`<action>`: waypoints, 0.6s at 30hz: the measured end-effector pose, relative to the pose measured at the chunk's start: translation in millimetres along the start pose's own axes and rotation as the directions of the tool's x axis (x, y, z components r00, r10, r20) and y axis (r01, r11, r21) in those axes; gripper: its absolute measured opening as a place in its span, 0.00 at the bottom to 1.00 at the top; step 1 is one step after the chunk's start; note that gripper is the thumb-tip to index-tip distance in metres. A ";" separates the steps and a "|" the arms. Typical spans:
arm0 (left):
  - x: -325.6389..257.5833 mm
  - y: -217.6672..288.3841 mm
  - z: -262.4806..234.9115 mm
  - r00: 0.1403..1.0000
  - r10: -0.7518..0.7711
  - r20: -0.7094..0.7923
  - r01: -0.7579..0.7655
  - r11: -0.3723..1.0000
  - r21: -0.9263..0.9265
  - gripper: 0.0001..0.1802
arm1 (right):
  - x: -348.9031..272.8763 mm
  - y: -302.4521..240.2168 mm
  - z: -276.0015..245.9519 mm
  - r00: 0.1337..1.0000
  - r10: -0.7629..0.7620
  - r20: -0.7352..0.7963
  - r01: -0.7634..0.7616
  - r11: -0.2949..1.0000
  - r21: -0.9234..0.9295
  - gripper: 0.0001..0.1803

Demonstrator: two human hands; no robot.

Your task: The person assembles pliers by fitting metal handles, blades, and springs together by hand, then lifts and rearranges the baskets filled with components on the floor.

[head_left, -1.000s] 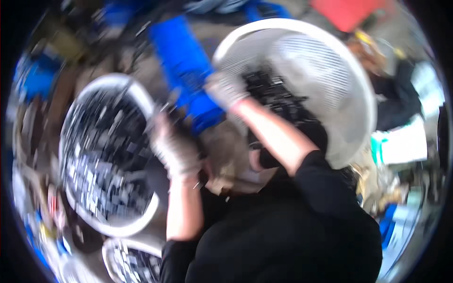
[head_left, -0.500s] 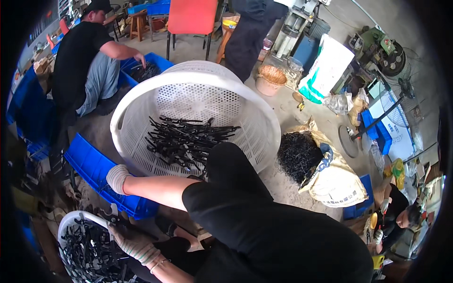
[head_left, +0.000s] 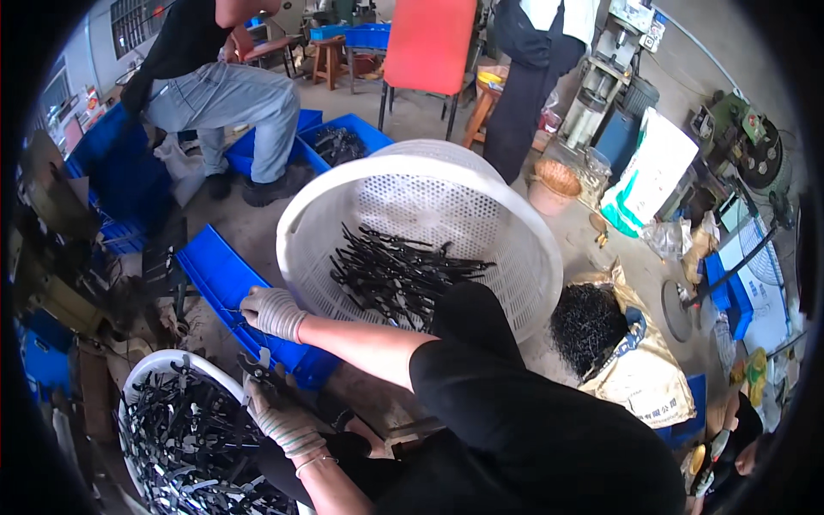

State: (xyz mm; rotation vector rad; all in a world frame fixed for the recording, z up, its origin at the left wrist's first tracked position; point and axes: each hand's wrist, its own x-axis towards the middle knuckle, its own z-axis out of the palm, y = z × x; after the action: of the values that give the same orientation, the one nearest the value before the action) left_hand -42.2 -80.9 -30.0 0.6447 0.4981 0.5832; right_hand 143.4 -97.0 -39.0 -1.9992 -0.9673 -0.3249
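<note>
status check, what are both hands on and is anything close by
Left hand: gripping a dark metal part. Right hand: over the blue tray, grip unclear. Large white basket close beyond right hand.

The grey floor (head_left: 584, 244) carries a large white basket (head_left: 429, 204), an open tan sack (head_left: 639, 373), a round fan base (head_left: 674, 312), blue bins (head_left: 369, 132) and a red chair (head_left: 429, 47).
</note>
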 end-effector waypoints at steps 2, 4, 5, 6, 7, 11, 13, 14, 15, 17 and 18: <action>-2.7 -1.9 12.5 1.000 -0.024 0.008 0.024 1.000 -0.006 0.26 | 4.0 8.1 -3.6 0.999 0.045 0.023 -0.042 0.995 -0.090 0.07; -8.4 -3.2 24.6 0.998 -0.035 -0.050 0.038 0.998 0.058 0.25 | 11.4 6.8 -5.2 0.987 0.119 -0.106 -0.128 0.989 -0.076 0.07; -10.6 -2.4 26.3 0.998 -0.024 -0.054 0.027 0.997 0.069 0.24 | 13.8 2.0 -5.8 0.980 0.146 -0.137 -0.152 0.988 -0.030 0.08; -9.9 -2.1 26.2 0.999 -0.009 -0.054 0.013 0.998 0.061 0.24 | 16.7 -0.7 -8.6 0.982 0.131 -0.136 -0.136 0.990 -0.027 0.08; -10.5 -2.4 27.6 0.999 -0.015 -0.051 0.017 0.999 0.043 0.24 | 18.4 -1.4 -11.6 0.966 0.125 -0.228 -0.115 0.992 0.055 0.08; -15.0 -0.2 15.7 0.999 -0.025 -0.048 0.027 0.999 0.037 0.23 | 14.5 -4.9 -12.6 0.947 0.320 0.033 -0.316 0.907 0.280 0.10; -18.9 3.4 3.7 0.999 -0.026 -0.044 0.029 0.997 0.067 0.22 | 8.0 -7.0 2.7 0.885 0.426 0.189 -0.466 0.793 0.392 0.12; -20.7 2.6 13.3 0.999 -0.026 -0.036 0.029 0.997 0.071 0.22 | 8.7 5.9 5.2 0.828 0.531 0.182 -0.529 0.629 0.570 0.12; -20.4 2.0 24.8 0.999 -0.042 0.020 0.041 0.997 0.060 0.21 | 12.5 27.9 1.8 0.798 0.565 0.211 -0.569 0.591 0.572 0.11; -11.2 -3.9 -5.8 0.999 -0.036 0.010 0.035 0.999 0.007 0.19 | 8.1 15.5 15.1 0.694 0.631 0.347 -0.709 0.515 0.481 0.08; 2.9 -17.7 -12.5 0.998 -0.049 0.036 0.050 0.998 -0.030 0.19 | 10.8 33.8 8.7 0.692 0.565 0.448 -0.678 0.298 0.672 0.09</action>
State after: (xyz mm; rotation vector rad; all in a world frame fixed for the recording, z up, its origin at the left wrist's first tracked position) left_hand -41.4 -85.5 -51.4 0.6104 0.4696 0.5313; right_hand 174.4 -95.4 -58.3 -1.3378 -0.1912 0.6327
